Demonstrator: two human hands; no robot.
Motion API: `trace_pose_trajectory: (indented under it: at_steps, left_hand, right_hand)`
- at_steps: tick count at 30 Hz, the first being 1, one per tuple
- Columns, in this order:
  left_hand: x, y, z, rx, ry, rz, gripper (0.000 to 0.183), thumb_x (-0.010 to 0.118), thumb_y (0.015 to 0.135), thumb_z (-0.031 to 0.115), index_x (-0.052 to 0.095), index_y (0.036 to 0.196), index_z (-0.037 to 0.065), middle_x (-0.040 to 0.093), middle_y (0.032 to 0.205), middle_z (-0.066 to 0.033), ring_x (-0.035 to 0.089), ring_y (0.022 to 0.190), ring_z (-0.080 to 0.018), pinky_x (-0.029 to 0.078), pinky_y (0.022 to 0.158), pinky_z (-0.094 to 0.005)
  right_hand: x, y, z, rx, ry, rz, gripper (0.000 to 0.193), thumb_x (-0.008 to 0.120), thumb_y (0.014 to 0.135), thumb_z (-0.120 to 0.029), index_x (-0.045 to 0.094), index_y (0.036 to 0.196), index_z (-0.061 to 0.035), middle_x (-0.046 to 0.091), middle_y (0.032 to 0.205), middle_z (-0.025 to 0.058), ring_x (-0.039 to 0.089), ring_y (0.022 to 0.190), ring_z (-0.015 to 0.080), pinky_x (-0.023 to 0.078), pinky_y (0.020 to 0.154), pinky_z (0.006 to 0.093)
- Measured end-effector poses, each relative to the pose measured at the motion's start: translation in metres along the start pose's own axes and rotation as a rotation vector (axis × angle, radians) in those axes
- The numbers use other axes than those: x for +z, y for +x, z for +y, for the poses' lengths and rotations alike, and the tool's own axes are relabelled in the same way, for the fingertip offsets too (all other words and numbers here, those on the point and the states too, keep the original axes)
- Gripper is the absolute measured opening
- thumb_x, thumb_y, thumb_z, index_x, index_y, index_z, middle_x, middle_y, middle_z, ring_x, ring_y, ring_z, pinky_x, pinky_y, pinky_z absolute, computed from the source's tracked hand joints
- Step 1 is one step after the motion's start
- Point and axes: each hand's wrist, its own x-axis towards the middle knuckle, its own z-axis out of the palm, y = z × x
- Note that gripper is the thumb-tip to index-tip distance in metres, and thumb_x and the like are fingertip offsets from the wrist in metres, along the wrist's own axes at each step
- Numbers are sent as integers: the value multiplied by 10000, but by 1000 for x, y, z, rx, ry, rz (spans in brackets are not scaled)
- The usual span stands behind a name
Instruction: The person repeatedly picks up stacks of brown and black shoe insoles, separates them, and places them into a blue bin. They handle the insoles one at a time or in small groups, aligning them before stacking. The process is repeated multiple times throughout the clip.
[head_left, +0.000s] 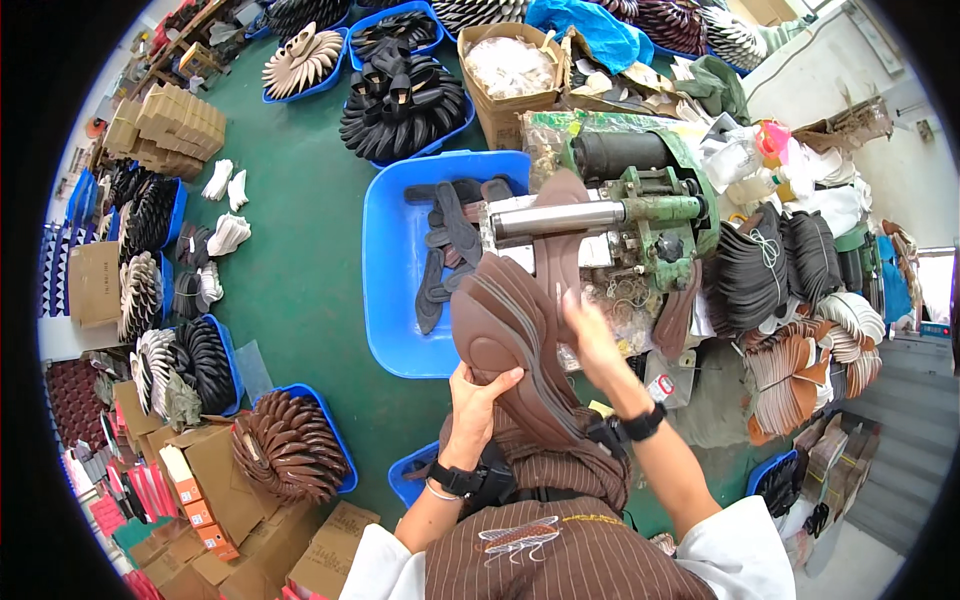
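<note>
My left hand (478, 405) grips a fanned stack of brown insoles (497, 330), thumb on top and fingers underneath. The stack slants over my apron toward a green machine (660, 230). A single brown insole (560, 262) lies lengthwise beneath the machine's shiny metal roller (560, 219), its tip showing on the far side. My right hand (588, 335) is at the near end of that insole, just right of the stack. Motion blurs its fingers, so their grip cannot be made out.
Left of the machine stands a blue tub (385, 320) holding several dark insoles (455, 225). Bundled black insoles (750, 265) and tan ones (785, 385) are piled at right. A cardboard box (510, 100) stands behind. Another tub of brown insoles (290, 447) is at lower left.
</note>
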Motion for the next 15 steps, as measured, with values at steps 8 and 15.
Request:
trace_pose_trajectory:
  at_steps: [8, 15]
  left_hand:
    - [7, -4, 3, 10, 28, -38, 465, 761, 714, 6, 547, 1126, -12, 624, 1075, -90, 590, 994, -165, 462, 910, -310]
    - [4, 0, -2, 22, 13, -109, 433, 732, 738, -20, 546, 1129, -6, 619, 1087, -86, 585, 1006, -162, 462, 905, -311]
  right_hand:
    - [-8, 8, 36, -221, 211, 265, 205, 449, 983, -211, 541, 1005, -29, 598, 953, 20, 541, 857, 100, 448, 794, 275]
    - [20, -31, 27, -65, 470, -50, 324, 426, 991, -259, 530, 1165, -7, 625, 1084, 42, 588, 944, 114, 469, 841, 266]
